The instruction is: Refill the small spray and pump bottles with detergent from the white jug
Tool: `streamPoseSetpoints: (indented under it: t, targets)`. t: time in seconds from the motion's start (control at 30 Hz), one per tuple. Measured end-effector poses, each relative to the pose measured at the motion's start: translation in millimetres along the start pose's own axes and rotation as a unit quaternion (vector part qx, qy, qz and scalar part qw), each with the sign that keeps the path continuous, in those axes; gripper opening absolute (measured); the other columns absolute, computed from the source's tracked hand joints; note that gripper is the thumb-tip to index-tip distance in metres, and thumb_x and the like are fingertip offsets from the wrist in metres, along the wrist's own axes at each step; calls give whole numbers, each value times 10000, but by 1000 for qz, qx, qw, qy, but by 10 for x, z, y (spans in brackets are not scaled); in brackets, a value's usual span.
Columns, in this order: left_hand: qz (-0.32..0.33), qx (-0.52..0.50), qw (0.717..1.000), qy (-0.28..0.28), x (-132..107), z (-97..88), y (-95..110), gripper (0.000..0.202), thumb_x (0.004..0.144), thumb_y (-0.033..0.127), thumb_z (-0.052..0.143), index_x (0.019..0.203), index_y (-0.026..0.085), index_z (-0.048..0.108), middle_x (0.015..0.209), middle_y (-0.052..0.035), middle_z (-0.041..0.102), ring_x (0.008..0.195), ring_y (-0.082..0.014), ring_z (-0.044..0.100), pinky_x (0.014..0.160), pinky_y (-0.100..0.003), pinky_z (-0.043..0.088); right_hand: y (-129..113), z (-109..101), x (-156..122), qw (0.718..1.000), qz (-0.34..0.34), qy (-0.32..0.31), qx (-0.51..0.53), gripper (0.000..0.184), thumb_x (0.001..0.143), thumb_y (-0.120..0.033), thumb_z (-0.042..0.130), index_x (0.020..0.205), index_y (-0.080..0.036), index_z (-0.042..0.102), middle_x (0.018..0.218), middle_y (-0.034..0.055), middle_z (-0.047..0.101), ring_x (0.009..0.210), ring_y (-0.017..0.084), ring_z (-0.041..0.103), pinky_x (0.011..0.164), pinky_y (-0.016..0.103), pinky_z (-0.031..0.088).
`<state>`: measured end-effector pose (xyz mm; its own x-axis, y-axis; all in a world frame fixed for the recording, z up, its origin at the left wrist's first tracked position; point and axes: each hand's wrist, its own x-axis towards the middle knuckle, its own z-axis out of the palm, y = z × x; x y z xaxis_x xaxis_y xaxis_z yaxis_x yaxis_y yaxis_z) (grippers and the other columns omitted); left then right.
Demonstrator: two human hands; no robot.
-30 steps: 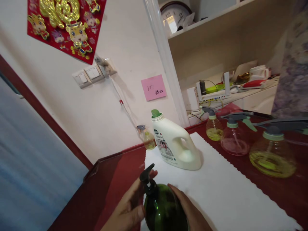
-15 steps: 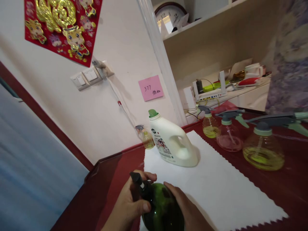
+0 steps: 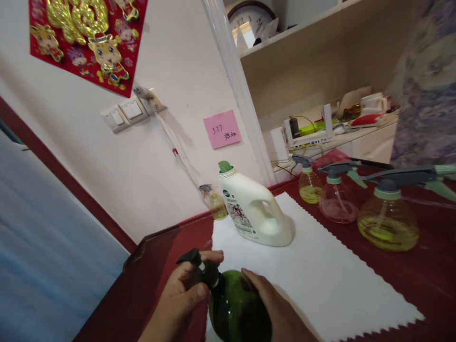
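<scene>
Green pump bottle (image 3: 240,306) held nearside of white jug (image 3: 254,211), nozzle (image 3: 186,257) pointing left, away from jug; long axis leaning up-left. Left hand (image 3: 178,299) pinching pump neck (image 3: 211,274), thumb contact probable; right hand (image 3: 274,304) cupped against bottle's side. Pink spray bottle (image 3: 337,206) right of jug.

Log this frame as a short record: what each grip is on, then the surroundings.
left grip: thumb and fingers around black pump; firmness unclear
right grip: on green bottle, right side
centre: white jug standing on white sheet
right of sheet: three spray bottles on red table; two yellow, one pink
left of jug: another spray bottle
wall: pink note reading 377
</scene>
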<state>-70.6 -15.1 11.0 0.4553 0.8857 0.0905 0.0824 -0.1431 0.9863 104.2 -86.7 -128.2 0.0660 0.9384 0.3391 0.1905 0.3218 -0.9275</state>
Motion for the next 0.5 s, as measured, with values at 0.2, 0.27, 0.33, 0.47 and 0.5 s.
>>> streamPoseSetpoints:
  t: [0.2, 0.27, 0.33, 0.47, 0.5]
  targets:
    - [80, -40, 988, 127, 43, -18, 206, 560, 495, 652, 899, 884, 269, 776, 981, -59, 761, 1086, -364, 656, 1011, -503, 506, 39, -10, 1, 1000, -11, -15, -1, 924, 656, -211, 758, 1505, -282, 400, 1493, 140, 536, 1336, 369, 544, 1113, 535, 450]
    - [93, -63, 983, 146, 41, -45, 302, 561, 485, 651, 903, 887, 284, 769, 959, -35, 768, 1072, -345, 672, 996, -462, 538, 28, -15, 2, 1000, -6, -14, -5, 919, 663, -217, 757, 1507, -280, 399, 1491, 140, 538, 1339, 368, 540, 1120, 538, 442]
    - [111, -100, 975, 164, 34, -71, 395, 545, 478, 620, 923, 887, 297, 765, 921, -6, 768, 1055, -306, 684, 973, -397, 572, 4, -26, 1, 1000, 2, -15, -8, 886, 688, -240, 739, 1508, -263, 405, 1489, 144, 541, 1344, 363, 537, 1132, 534, 430]
    - [134, -180, 955, 195, 9, -135, 542, 506, 541, 525, 943, 943, 281, 756, 901, 46, 764, 989, -207, 700, 943, -315, 610, -41, -58, -4, 999, 31, -27, -13, 904, 694, -273, 730, 1527, -253, 380, 1524, 141, 504, 1365, 361, 517, 1138, 518, 428]
    - [135, -189, 950, 209, 5, -159, 565, 504, 560, 515, 939, 961, 273, 753, 910, 52, 765, 980, -193, 702, 939, -306, 615, -45, -65, -6, 999, 28, -25, -23, 912, 701, -283, 727, 1536, -255, 361, 1532, 141, 494, 1368, 359, 515, 1131, 515, 436]
